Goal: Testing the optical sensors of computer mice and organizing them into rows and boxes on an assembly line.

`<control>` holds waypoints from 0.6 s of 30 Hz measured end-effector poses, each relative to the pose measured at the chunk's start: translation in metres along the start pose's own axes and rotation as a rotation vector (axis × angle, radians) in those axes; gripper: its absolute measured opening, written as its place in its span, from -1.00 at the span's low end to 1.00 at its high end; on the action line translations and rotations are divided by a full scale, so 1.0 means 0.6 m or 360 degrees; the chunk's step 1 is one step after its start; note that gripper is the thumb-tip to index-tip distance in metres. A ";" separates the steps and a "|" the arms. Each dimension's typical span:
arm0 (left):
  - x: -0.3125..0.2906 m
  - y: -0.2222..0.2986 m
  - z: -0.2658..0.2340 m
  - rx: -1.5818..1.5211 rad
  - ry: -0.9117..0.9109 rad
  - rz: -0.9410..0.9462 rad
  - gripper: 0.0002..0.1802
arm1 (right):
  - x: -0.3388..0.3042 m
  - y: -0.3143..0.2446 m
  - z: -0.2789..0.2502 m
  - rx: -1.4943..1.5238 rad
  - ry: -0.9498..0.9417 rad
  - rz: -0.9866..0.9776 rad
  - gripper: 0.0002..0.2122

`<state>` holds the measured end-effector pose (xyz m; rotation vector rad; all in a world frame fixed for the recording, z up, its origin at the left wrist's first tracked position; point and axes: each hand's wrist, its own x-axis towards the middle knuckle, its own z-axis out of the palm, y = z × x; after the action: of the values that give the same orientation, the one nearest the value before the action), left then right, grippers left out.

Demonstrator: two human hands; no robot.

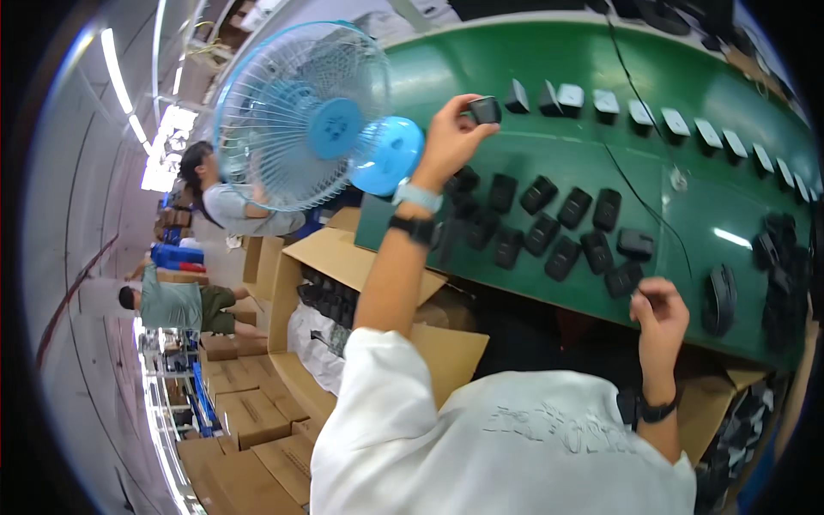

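Observation:
My left hand [451,137] reaches over the far left part of the green table [532,64]. It pinches a small black block-shaped device [486,110] between thumb and fingers. My right hand [661,311] is at the table's front edge with its fingers curled in. Whether anything is in those fingers does not show. Just left of its fingertips lies one of several loose black devices [624,279], which are grouped across the near middle of the table. Along the back, a row of similar devices with white faces [606,102] curves off to the right.
A blue fan [335,129] stands at the table's left end. A black cable [639,184] crosses the tabletop. A dark rounded object [719,299] lies at the right. Open cardboard boxes [455,354] are below the front edge. Two people are further left.

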<state>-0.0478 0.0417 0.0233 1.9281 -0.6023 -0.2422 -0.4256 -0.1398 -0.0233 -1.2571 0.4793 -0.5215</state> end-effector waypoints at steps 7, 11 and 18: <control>-0.285 0.158 0.102 -0.0505 -0.0569 0.0075 -0.56 | 0.034 -0.070 0.072 0.0334 -0.0359 -0.0205 -0.89; -0.316 0.154 0.169 -0.0404 -0.0739 0.0356 -0.54 | 0.016 -0.067 0.069 0.0254 -0.0397 -0.0180 -0.88; -0.330 0.172 0.217 -0.0415 -0.0892 0.0207 -0.59 | -0.010 -0.052 0.021 0.0091 -0.0145 -0.0174 -0.87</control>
<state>-0.3033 0.0064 0.0403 1.5563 -1.0052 -0.7538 -0.4262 -0.1333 0.0104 -1.2511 0.3184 -0.5639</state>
